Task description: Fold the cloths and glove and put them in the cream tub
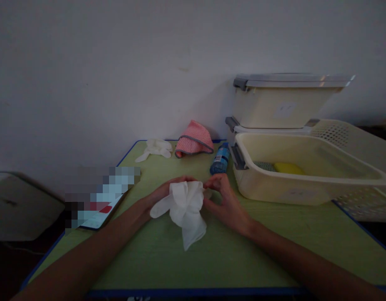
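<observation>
A limp white disposable glove [185, 209] hangs between both hands over the green table [211, 255]. My left hand [158, 195] is behind the glove, its fingers curled round the glove's upper edge. My right hand [223, 200] pinches the same glove at its top right with thumb and fingertips. The glove's cuff droops toward the tabletop. A second white glove [155, 149] lies flat at the back of the table near the wall.
A pink cloth [194, 140] and a blue bottle [220, 159] lie at the back. A cream bin [305, 173] holding a yellow sponge [288, 168] stands at right, a lidded box [283, 102] behind it. A phone [98, 211] lies at left.
</observation>
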`<state>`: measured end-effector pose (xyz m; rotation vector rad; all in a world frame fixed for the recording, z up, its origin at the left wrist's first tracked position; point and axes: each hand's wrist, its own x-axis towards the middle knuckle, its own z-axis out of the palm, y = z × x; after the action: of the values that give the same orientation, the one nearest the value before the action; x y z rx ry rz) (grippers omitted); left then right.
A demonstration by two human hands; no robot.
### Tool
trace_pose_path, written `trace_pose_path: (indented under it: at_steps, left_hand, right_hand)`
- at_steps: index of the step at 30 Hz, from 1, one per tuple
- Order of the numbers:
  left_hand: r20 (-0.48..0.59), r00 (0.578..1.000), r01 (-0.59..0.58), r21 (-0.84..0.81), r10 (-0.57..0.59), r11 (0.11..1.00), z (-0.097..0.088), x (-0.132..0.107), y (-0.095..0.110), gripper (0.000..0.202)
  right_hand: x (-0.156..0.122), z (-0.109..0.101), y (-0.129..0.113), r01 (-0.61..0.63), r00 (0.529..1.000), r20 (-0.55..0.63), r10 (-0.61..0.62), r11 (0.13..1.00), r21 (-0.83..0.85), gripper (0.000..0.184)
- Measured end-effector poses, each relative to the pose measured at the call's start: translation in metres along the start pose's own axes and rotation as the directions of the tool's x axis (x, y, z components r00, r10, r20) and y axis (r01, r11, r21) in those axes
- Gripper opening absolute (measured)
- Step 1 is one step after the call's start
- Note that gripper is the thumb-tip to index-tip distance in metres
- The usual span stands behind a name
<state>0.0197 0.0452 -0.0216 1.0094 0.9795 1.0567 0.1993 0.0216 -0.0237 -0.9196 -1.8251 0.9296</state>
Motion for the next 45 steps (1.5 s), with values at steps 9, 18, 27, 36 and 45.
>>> trace_pose_path:
  at_steps: [9,18,27,36,45]
  left_hand:
    - [0.222,0.975,0.035,-0.063,-0.021,0.997,-0.017,-0.003,0.013,0.072]
    - [-0.165,0.985,0.024,-0.132,-0.046,0.991,-0.022,0.012,0.016,0.011]
    - [-0.373,0.906,-0.228,-0.028,0.201,0.973,-0.026,0.021,0.009,0.017]
    - [0.405,0.684,-0.652,0.712,0.606,0.261,-0.010,-0.009,0.004,0.009]
    - [0.637,0.766,-0.642,0.764,-0.083,-0.064,-0.007,-0.019,-0.003,0.065]
  right_hand:
    - [0.005,-0.008,-0.005,-0.038,0.992,-0.126,0.027,0.996,-0.079,0.011]
    - [0.008,-0.017,-0.013,-0.050,0.994,-0.097,0.049,0.999,-0.010,0.010]
    - [0.005,-0.014,0.000,0.142,0.983,-0.053,-0.176,0.909,-0.391,0.027]
    - [0.009,-0.020,-0.001,0.234,0.945,-0.087,-0.316,0.835,-0.498,0.021]
    - [0.011,-0.029,0.000,0.234,0.947,0.097,-0.306,0.452,-0.861,0.027]
